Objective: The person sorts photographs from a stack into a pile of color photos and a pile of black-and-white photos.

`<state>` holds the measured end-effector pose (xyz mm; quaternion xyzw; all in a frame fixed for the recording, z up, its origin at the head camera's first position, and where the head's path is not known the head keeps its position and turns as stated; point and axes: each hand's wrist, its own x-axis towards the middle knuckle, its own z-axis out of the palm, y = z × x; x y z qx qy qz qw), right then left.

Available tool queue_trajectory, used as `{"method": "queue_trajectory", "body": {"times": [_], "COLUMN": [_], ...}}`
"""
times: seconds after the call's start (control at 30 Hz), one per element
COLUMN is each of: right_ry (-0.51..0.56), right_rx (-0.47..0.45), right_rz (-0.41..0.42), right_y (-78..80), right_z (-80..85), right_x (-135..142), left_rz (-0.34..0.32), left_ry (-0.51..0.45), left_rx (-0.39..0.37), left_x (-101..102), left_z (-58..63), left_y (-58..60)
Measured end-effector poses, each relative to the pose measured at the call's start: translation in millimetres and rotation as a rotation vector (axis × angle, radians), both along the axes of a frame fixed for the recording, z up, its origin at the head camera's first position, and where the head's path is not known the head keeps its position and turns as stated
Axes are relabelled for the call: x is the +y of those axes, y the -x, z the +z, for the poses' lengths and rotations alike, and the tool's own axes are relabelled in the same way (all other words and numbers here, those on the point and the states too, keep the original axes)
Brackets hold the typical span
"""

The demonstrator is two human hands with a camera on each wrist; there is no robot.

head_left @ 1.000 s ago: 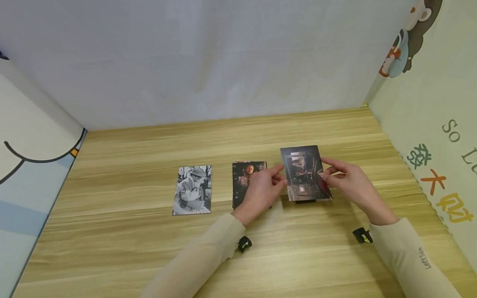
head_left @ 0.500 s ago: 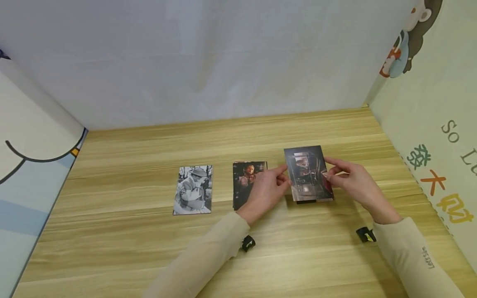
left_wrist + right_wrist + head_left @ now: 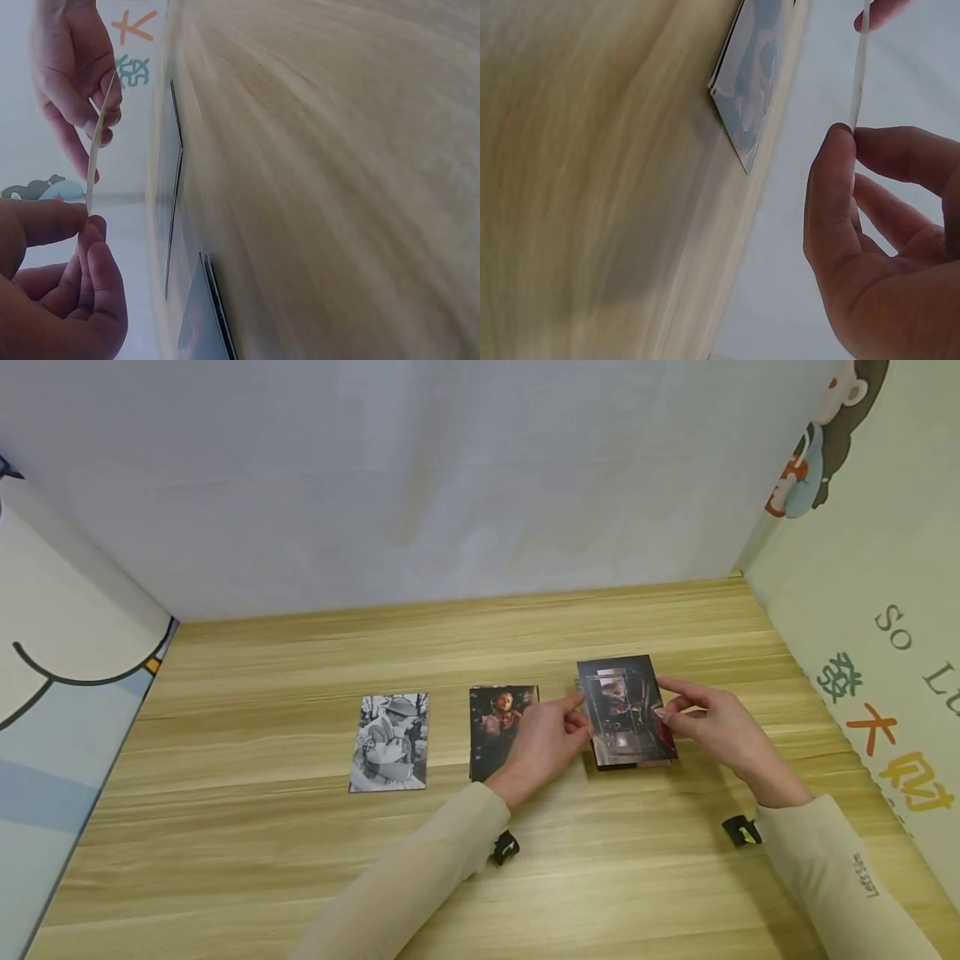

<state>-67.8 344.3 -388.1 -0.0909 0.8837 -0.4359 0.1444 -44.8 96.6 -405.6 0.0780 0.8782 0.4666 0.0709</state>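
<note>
We are seeing a dark photo card (image 3: 626, 714) being held above the counter (image 3: 262, 860); the left hand (image 3: 547, 739) is pinching its left edge, the right hand (image 3: 716, 727) its right edge. Beneath it, other cards (image 3: 169, 165) are lying, their edges slightly showing. Further left, a card pile (image 3: 491, 735) and a black-and-white card (image 3: 388, 743) are lying with a gap between. On the right wall (image 3: 862, 593) we are reading "SO" and "發大财". Wood grain is stretching behind the cards to the counter's far edge.
</note>
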Motion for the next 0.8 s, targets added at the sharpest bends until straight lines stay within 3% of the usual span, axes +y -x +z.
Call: {"method": "queue_trajectory", "body": {"times": [0.33,0.8], "right_ry": [0.022,-0.033], "right_rx": [-0.012,0.006], "right_rz": [0.013,0.03], "right_y": [5.2,8.2], "right_z": [-7.3,-11.6], "right_x": [2,2], "left_rz": [-0.01,-0.021], "left_ry": [0.076,0.154], "left_rx": [0.036,0.054], "left_x": [3,6], "left_z": [-4.7,-8.7], "left_y": [4.5,7.2]}}
